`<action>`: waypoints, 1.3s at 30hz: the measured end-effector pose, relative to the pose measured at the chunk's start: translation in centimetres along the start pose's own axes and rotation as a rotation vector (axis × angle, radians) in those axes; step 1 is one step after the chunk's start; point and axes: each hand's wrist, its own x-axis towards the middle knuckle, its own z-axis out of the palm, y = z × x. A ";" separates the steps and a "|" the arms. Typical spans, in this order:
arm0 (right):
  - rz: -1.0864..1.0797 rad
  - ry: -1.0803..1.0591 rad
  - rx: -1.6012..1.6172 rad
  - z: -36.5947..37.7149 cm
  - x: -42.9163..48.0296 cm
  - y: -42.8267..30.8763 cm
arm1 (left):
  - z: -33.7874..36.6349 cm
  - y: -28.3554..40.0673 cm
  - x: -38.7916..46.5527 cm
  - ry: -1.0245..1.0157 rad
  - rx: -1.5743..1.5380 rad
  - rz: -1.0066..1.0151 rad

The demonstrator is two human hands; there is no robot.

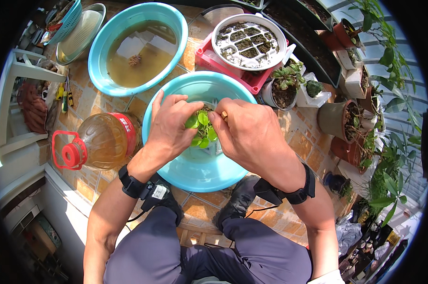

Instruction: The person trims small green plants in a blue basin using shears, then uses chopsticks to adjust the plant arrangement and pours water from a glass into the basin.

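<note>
A small plant with round green leaves [203, 124] stands over a light blue plastic basin [206, 181]. My left hand [171, 124] is at its left side, the fingertips around the rim of what looks like a small clear container. At the plant's right, my right hand [245, 124] pinches a thin tool, of which a brass-coloured end [224, 115] shows between the fingers. The tool's working end is hidden. Beneath the plant, a pale slotted piece lies partly covered in the basin.
Behind stands a blue basin of murky water [93, 67] with a pine cone [135, 60]. A large capped bottle [105, 142] lies left, near screwdrivers [65, 101]. A soil-filled white tray [249, 67] rests on a pink crate [208, 58]. Potted plants [283, 92] line the right.
</note>
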 end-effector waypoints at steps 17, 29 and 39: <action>0.642 0.117 0.675 0.1 0.3 4.2 | -4.3 5.0 -1.3 -0.091 -0.120 0.402; 0.453 0.201 0.608 0.2 0.6 3.6 | -3.2 5.5 0.4 -0.406 0.170 0.385; 0.488 0.248 0.660 -1.2 0.0 3.1 | -4.1 3.8 0.9 -0.607 0.294 0.355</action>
